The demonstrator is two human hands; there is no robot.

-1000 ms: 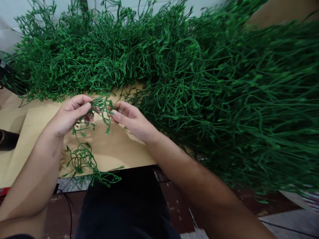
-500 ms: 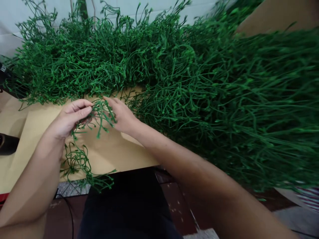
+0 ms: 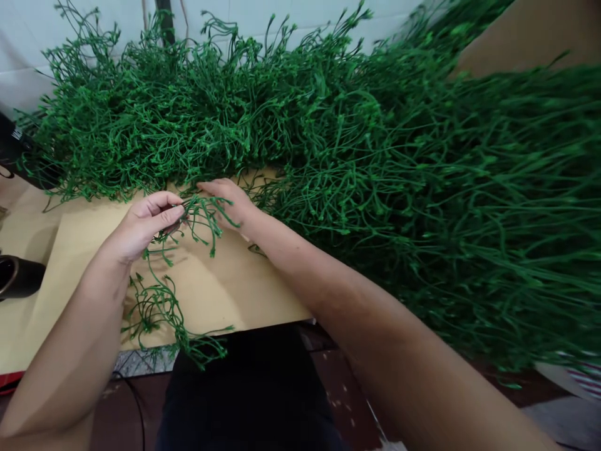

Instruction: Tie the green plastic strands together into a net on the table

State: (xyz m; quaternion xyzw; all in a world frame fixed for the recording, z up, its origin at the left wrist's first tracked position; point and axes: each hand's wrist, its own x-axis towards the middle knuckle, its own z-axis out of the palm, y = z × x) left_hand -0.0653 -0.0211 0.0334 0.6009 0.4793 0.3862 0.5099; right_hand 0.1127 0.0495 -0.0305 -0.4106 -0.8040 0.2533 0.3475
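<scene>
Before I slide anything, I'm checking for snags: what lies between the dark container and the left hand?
Only tan paper, one sheet's edge crossing it, lies between the dark container and the left hand; the head view shows this.

You've got one bit of text: short white lettering (image 3: 17, 134) on the black object (image 3: 28, 164) at the far left edge of your view, up against the green stems (image 3: 197, 119). It's printed in small capitals and runs at a tilt, along the object's slant. The first letter looks like M or W; you can't make out the rest for sure, too small and blurred. No full word, brand or number you can read.
</scene>
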